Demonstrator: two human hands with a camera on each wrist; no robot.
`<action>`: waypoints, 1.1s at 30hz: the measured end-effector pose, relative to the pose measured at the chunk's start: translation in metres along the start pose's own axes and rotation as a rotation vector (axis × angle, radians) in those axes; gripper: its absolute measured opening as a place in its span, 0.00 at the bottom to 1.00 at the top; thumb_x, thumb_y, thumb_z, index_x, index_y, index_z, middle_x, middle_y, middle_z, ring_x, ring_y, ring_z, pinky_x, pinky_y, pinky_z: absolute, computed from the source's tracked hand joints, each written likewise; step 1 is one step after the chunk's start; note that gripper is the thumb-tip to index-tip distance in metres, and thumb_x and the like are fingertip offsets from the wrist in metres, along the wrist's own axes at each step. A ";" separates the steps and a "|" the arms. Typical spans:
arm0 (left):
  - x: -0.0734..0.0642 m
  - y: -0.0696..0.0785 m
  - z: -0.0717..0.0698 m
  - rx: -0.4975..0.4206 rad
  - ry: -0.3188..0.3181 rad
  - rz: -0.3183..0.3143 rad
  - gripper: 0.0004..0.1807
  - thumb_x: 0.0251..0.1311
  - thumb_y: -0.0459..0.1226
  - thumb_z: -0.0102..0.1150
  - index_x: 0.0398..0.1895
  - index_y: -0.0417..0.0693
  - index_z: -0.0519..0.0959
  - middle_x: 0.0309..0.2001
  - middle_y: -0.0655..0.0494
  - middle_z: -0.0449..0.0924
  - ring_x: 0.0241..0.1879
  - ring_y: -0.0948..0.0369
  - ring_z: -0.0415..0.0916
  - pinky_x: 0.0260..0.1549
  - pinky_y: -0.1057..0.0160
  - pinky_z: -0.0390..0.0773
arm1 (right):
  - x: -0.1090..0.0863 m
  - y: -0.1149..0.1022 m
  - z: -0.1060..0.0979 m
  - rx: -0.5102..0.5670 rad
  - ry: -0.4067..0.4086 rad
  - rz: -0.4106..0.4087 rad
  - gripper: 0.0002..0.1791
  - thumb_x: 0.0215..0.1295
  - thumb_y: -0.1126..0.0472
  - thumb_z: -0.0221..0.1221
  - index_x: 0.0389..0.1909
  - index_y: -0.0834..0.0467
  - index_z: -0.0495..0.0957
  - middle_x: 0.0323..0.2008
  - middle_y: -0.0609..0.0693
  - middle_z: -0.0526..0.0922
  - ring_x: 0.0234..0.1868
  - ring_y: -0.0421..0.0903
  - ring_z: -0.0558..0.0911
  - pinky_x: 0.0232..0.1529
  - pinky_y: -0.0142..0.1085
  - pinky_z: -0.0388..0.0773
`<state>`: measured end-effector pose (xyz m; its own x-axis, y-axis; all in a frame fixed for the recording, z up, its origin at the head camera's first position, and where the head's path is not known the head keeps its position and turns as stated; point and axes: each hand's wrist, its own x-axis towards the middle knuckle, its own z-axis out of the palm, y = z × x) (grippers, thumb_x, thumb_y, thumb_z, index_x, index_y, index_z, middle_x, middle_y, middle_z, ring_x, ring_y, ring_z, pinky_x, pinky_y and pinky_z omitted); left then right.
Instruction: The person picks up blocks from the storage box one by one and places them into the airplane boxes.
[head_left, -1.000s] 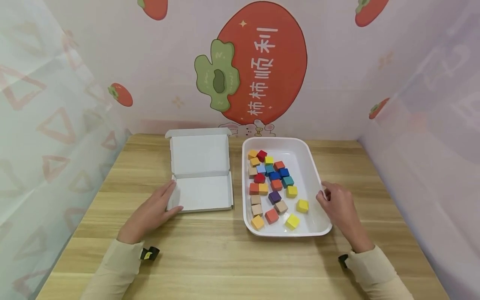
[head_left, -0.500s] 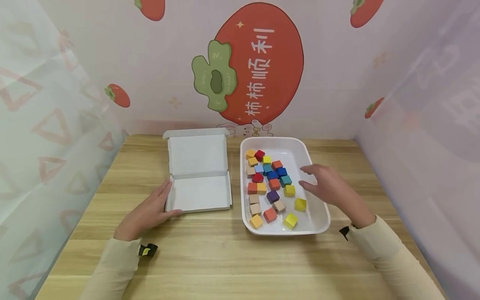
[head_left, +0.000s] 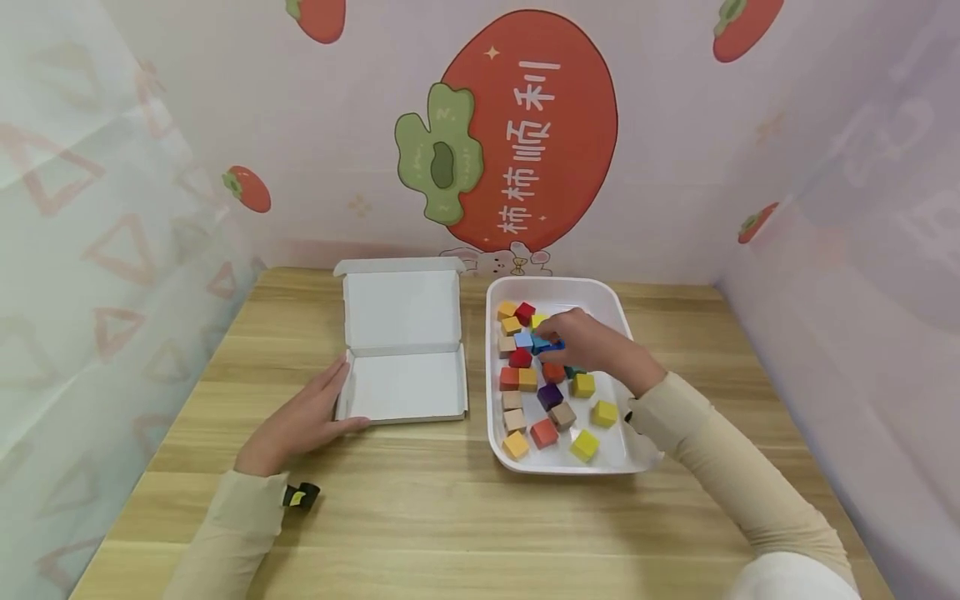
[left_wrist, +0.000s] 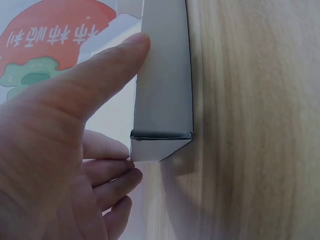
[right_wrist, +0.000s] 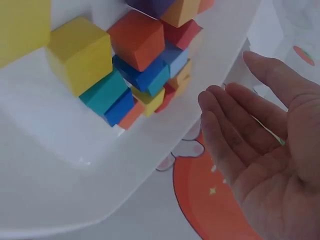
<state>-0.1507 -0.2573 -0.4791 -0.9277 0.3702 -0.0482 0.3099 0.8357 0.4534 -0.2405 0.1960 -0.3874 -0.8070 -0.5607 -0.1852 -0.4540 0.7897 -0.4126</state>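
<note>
A white cardboard box (head_left: 405,385) lies on the table with its lid raised at the back. My left hand (head_left: 296,425) rests at its front left corner. The left wrist view shows the thumb (left_wrist: 115,60) lying on one box wall (left_wrist: 165,85) and the other fingers at the adjacent side. In the white plastic tub (head_left: 630,442) sit several coloured wooden cubes. My right hand (head_left: 585,340) reaches over the cubes at the tub's middle, hiding some; a blue cube (head_left: 553,346) shows by its fingertips. The right wrist view shows parted fingers (right_wrist: 225,145) holding nothing.
Yellow cubes (head_left: 585,445) lie toward the tub's front, and wooden and orange ones line its left wall. A strip of wooden table (head_left: 476,358) separates box and tub. A printed backdrop (head_left: 315,150) rises behind the table.
My right hand has left the tub's right rim and moved left over the cubes, its fingers spreading and reaching down. My left hand stays on the box corner.
</note>
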 end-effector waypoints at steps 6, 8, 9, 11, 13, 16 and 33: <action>0.001 0.000 0.001 0.003 0.005 0.010 0.60 0.65 0.58 0.69 0.81 0.25 0.50 0.84 0.30 0.46 0.81 0.33 0.52 0.77 0.34 0.59 | 0.024 0.006 0.012 -0.025 -0.071 0.015 0.24 0.65 0.59 0.74 0.62 0.57 0.85 0.56 0.53 0.90 0.54 0.49 0.87 0.62 0.45 0.86; 0.001 0.001 0.001 0.000 0.001 0.008 0.60 0.65 0.58 0.69 0.81 0.25 0.51 0.84 0.30 0.46 0.81 0.33 0.51 0.77 0.34 0.59 | 0.028 0.006 0.016 -0.032 -0.092 0.021 0.24 0.65 0.59 0.74 0.61 0.56 0.85 0.56 0.51 0.89 0.55 0.49 0.87 0.64 0.45 0.85; 0.001 0.000 0.001 0.000 0.001 0.008 0.60 0.65 0.59 0.70 0.81 0.25 0.51 0.84 0.30 0.46 0.81 0.33 0.51 0.77 0.34 0.59 | 0.030 0.007 0.018 -0.037 -0.101 0.025 0.23 0.65 0.58 0.74 0.61 0.55 0.85 0.55 0.50 0.89 0.55 0.48 0.86 0.65 0.45 0.84; 0.001 -0.001 0.002 -0.005 0.003 0.009 0.61 0.64 0.58 0.70 0.81 0.25 0.51 0.84 0.31 0.46 0.81 0.33 0.51 0.77 0.33 0.59 | 0.035 0.007 0.022 -0.052 -0.124 0.024 0.23 0.66 0.58 0.74 0.61 0.54 0.86 0.54 0.49 0.89 0.53 0.47 0.85 0.66 0.46 0.84; 0.001 -0.001 0.002 -0.008 0.007 0.012 0.61 0.64 0.58 0.70 0.81 0.25 0.51 0.84 0.31 0.46 0.81 0.33 0.52 0.77 0.33 0.59 | 0.038 0.006 0.025 -0.067 -0.144 0.031 0.22 0.66 0.57 0.73 0.60 0.52 0.86 0.52 0.47 0.89 0.52 0.46 0.84 0.66 0.46 0.84; 0.002 -0.003 0.003 -0.010 0.010 0.013 0.61 0.64 0.58 0.71 0.81 0.25 0.51 0.84 0.31 0.46 0.81 0.33 0.51 0.77 0.33 0.59 | 0.042 0.005 0.028 -0.081 -0.160 0.037 0.21 0.66 0.58 0.73 0.60 0.50 0.87 0.50 0.46 0.89 0.51 0.46 0.84 0.65 0.45 0.84; 0.004 -0.006 0.003 -0.014 0.010 0.020 0.62 0.64 0.59 0.70 0.82 0.25 0.49 0.84 0.30 0.45 0.81 0.33 0.51 0.77 0.33 0.59 | 0.054 0.004 0.023 -0.100 -0.156 0.059 0.19 0.63 0.58 0.76 0.56 0.50 0.88 0.46 0.46 0.90 0.46 0.45 0.85 0.57 0.40 0.88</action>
<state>-0.1554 -0.2592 -0.4848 -0.9235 0.3825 -0.0297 0.3257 0.8224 0.4664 -0.2774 0.1635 -0.4197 -0.7684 -0.5384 -0.3459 -0.4494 0.8388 -0.3072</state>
